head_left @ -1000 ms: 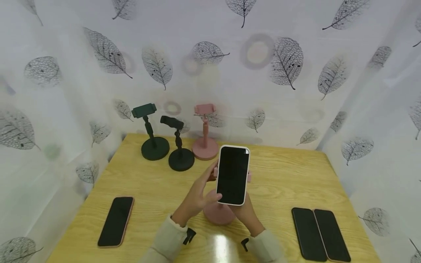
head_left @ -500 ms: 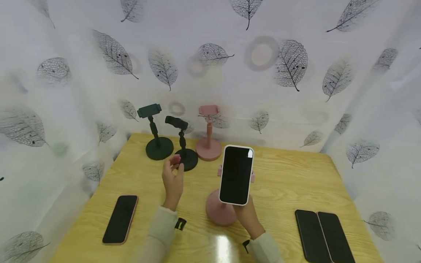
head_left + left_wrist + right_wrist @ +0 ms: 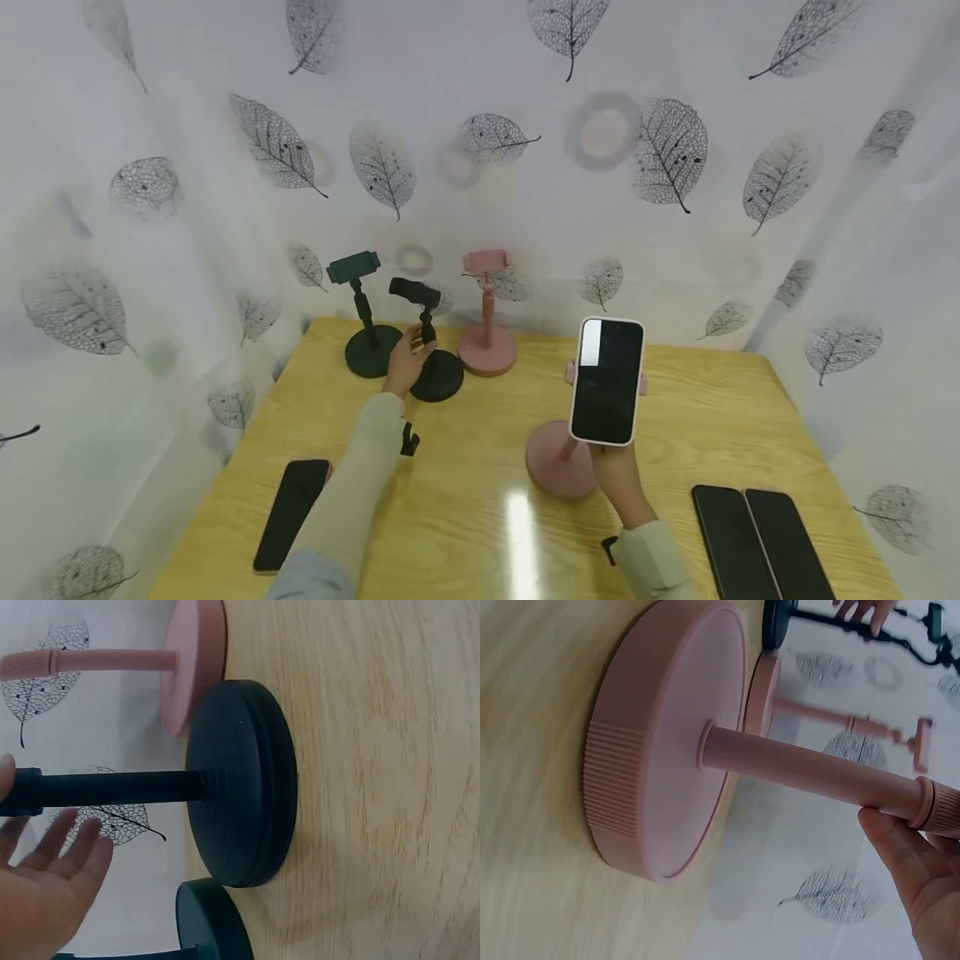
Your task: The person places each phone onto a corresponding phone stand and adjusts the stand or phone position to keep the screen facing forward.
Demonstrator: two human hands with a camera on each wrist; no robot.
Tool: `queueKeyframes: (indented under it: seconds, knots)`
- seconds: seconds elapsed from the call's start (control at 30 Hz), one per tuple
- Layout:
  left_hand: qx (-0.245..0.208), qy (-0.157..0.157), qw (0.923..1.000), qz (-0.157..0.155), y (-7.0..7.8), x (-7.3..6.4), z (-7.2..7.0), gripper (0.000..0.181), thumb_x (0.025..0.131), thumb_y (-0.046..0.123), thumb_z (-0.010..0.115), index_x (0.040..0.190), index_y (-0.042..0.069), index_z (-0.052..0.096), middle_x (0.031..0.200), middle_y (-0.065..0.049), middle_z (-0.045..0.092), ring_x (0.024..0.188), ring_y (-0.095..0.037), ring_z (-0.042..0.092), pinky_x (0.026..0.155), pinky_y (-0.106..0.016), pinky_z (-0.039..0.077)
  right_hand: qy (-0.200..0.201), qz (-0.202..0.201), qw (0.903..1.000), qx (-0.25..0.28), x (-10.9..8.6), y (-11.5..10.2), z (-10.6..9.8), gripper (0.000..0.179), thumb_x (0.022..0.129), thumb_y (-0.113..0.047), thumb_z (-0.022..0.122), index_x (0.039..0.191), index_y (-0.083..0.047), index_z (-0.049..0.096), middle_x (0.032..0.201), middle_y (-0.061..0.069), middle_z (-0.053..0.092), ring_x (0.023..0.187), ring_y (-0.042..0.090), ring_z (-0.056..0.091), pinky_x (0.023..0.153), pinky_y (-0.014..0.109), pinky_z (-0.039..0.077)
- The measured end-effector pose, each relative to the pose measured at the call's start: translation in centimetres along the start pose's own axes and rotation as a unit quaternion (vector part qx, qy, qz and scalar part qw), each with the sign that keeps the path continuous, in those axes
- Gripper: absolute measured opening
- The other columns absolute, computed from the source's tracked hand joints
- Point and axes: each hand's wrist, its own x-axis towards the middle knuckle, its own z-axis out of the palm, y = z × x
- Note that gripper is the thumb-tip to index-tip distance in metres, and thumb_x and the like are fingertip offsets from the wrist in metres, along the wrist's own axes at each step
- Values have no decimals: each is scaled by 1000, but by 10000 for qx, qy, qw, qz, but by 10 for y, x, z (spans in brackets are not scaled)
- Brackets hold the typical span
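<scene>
Right of centre on a yellow wood-grain tabletop (image 3: 465, 500): a matte pink, disc-based phone stand (image 3: 682, 757), rim partly ribbed, stem smooth, bearing a white-edged, black-screened phone (image 3: 609, 392) with a pale reflection high on its glass. Right hand (image 3: 921, 881) grips its stem below the ribbed collar. Left hand (image 3: 407, 364) pinches the upright stem of a matte black, disc-based stand (image 3: 236, 787).
</scene>
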Motion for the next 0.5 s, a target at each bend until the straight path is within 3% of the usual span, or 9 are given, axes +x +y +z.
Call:
queueKeyframes:
  seconds: [0.13, 0.27, 0.5]
  knots:
    - [286, 21, 9993, 234, -6, 1, 1, 48, 95, 28, 53, 137, 5, 45, 131, -22, 54, 122, -36, 52, 103, -50, 40, 184, 91, 9998, 43, 26, 20, -8, 19, 85, 10, 58, 104, 11, 56, 99, 22, 59, 90, 0, 50, 80, 28, 46]
    - [198, 12, 9992, 355, -9, 1, 0, 48, 93, 33, 53, 132, 6, 50, 122, -21, 61, 117, -35, 56, 102, -50, 42, 302, 245, 9989, 275, 54, 35, -9, 9, 88, 10, 56, 97, 10, 57, 86, 18, 61, 77, -6, 53, 71, 17, 52]
    - [277, -272, 9987, 332, -10, -13, -1, 49, 94, 30, 54, 136, 6, 48, 124, -21, 61, 119, -35, 55, 102, -50, 41, 408, 437, 9981, 115, 93, 52, -7, 15, 96, -4, 48, 95, 6, 59, 85, 18, 65, 85, 27, 66, 72, 30, 58]
